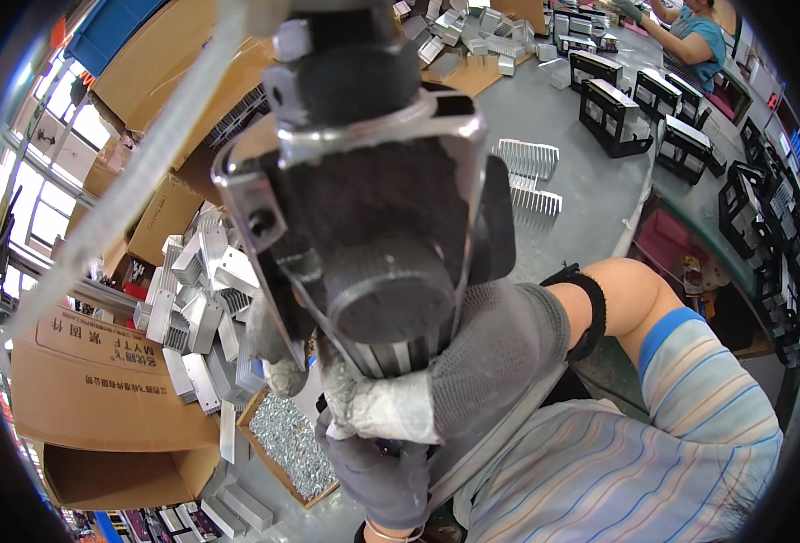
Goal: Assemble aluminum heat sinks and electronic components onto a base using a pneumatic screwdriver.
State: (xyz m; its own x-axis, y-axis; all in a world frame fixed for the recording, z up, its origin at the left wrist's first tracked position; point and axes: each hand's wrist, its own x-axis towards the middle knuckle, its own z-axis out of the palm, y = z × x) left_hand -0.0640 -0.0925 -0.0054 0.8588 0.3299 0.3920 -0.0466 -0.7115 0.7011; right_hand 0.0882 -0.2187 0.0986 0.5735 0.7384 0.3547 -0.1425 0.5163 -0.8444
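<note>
A large black tool with a metal bracket (386, 299) hangs close before me and hides much of the middle. My right hand (481, 371), in a grey glove with whitish fingertips, comes in from the right. Its fingers are closed around the lower part of the tool, where the grip is partly hidden. Below it, my left hand (382, 480), also gloved in grey, has its fingers curled around a small dark thing that I cannot make out. Just left of the hands is an open box of small silvery screws (290, 443).
Finned metal heat sinks (205, 317) lie heaped at left, beside an open cardboard box (115, 398). Two more heat sinks (531, 176) rest on the grey table (590, 136). Black frames (613, 118) stand to the right. A pale hose (138, 172) crosses the left. Another person (694, 45) works at far right.
</note>
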